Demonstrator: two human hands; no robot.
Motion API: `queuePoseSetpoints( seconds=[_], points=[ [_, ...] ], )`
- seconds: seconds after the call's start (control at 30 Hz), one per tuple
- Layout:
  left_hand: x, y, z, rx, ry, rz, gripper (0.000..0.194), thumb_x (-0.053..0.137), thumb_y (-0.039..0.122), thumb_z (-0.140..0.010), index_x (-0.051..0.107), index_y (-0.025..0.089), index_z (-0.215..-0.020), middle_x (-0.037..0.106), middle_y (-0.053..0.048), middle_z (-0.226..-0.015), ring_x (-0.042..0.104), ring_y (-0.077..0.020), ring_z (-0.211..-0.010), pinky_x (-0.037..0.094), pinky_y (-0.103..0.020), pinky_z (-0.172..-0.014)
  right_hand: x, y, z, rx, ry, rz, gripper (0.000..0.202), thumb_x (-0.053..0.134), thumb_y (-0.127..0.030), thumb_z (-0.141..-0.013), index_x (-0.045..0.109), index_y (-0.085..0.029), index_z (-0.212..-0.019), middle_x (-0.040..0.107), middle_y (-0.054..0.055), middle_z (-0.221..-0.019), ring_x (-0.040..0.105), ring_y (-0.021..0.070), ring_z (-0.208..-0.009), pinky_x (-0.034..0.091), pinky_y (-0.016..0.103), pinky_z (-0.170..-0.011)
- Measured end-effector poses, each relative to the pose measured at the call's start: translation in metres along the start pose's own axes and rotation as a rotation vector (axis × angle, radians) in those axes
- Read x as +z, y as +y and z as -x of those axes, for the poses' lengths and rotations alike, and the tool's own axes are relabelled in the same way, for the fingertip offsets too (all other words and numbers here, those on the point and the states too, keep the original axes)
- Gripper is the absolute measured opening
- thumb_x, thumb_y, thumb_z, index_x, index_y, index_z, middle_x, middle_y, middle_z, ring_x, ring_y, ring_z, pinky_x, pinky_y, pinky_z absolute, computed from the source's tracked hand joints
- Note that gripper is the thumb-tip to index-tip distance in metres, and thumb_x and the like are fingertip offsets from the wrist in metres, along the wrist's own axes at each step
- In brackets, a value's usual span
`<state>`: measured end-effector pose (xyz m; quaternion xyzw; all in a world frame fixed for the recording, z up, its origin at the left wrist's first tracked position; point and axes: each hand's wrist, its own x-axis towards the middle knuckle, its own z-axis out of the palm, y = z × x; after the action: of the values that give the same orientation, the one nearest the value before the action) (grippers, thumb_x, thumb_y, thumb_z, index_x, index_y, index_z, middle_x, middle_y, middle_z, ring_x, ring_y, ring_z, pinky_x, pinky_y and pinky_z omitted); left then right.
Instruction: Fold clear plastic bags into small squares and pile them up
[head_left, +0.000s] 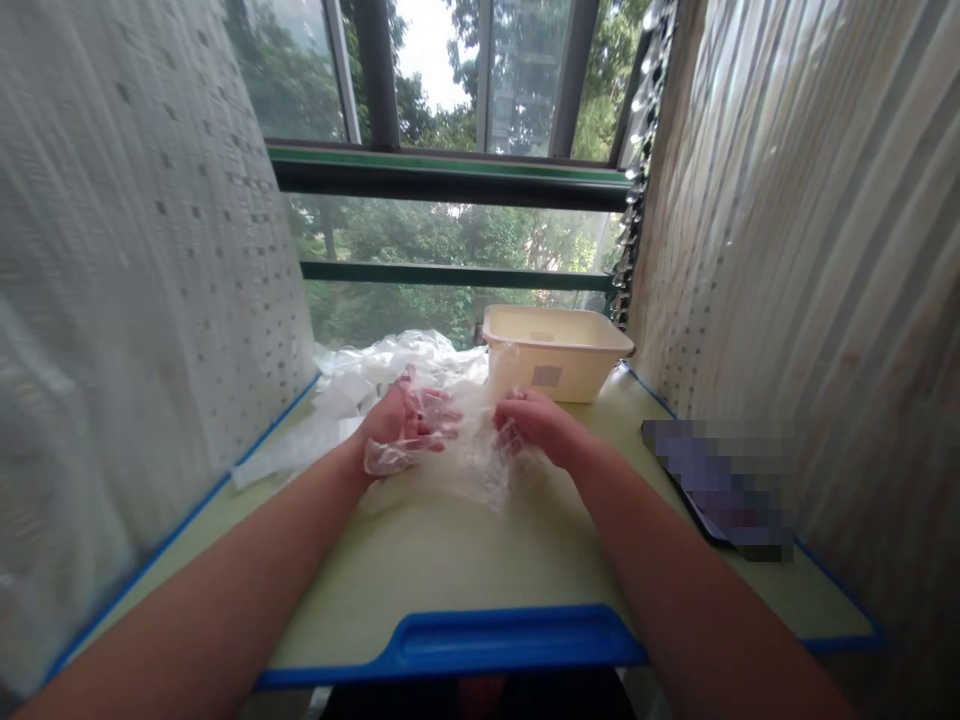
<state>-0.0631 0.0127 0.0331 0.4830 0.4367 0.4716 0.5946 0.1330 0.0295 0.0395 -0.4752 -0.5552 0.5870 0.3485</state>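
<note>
A clear, crinkled plastic bag (476, 455) stretches between my two hands above the table. My left hand (409, 415) is palm up with its fingers spread, and part of the thin plastic covers the fingers and hangs below the wrist. My right hand (529, 420) pinches the other side of the bag, its fingers curled closed. Just behind my right hand stands a cream plastic bin (585, 375) with a small grey label on its front. Beyond my left hand lies a heap of clear and white plastic bags (420, 350).
The pale green table (450, 560) has a blue rim and a raised blue handle (517, 635) at the front. A dark flat device (705, 490), partly pixelated, lies at the right. Sheer curtains (150, 250) hang on both sides, and a window stands behind.
</note>
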Motion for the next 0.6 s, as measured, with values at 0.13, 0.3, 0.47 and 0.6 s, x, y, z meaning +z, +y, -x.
queuePoseSetpoints(
  seconds=[0.13,0.3,0.47,0.6],
  points=[
    [0.001,0.005,0.006,0.009,-0.049,0.175,0.083,0.021,0.077,-0.070,0.045,0.010,-0.113,0.059,-0.020,-0.109,0.062,-0.0280,-0.091,0.051,-0.039,-0.074,-0.001,0.002,-0.005,-0.002,0.093,-0.055,0.005,0.054,-0.016,-0.061,0.049,-0.015,-0.063,0.050,-0.003,-0.051,0.052,0.0117,-0.039,0.041,0.023,-0.038],
    [0.012,0.003,0.012,0.105,-0.101,0.084,0.083,0.028,0.075,-0.071,0.034,0.012,-0.125,0.053,-0.020,-0.118,0.059,-0.0297,-0.096,0.049,-0.042,-0.078,-0.001,0.004,-0.008,-0.092,0.111,-0.288,0.009,0.052,-0.017,-0.064,0.053,-0.016,-0.072,0.056,0.000,-0.056,0.052,0.0114,-0.043,0.043,0.023,-0.040],
    [0.015,-0.007,0.010,0.031,0.149,-0.030,0.056,0.075,0.024,-0.057,0.048,0.018,-0.106,0.066,-0.008,-0.093,0.065,-0.0183,-0.072,0.052,-0.025,-0.058,-0.001,-0.002,-0.005,-0.099,0.224,-0.442,0.011,0.053,-0.015,-0.061,0.056,-0.016,-0.072,0.054,-0.003,-0.053,0.050,0.0091,-0.043,0.039,0.019,-0.039],
    [0.018,-0.002,0.007,-0.069,0.195,0.128,0.041,0.068,0.029,-0.066,0.049,0.015,-0.100,0.067,-0.007,-0.085,0.065,-0.0172,-0.074,0.053,-0.026,-0.068,-0.002,-0.001,-0.009,-0.009,0.295,-0.411,0.006,0.056,-0.020,-0.061,0.054,-0.014,-0.061,0.048,-0.005,-0.044,0.043,0.0079,-0.035,0.031,0.019,-0.032]
  ],
)
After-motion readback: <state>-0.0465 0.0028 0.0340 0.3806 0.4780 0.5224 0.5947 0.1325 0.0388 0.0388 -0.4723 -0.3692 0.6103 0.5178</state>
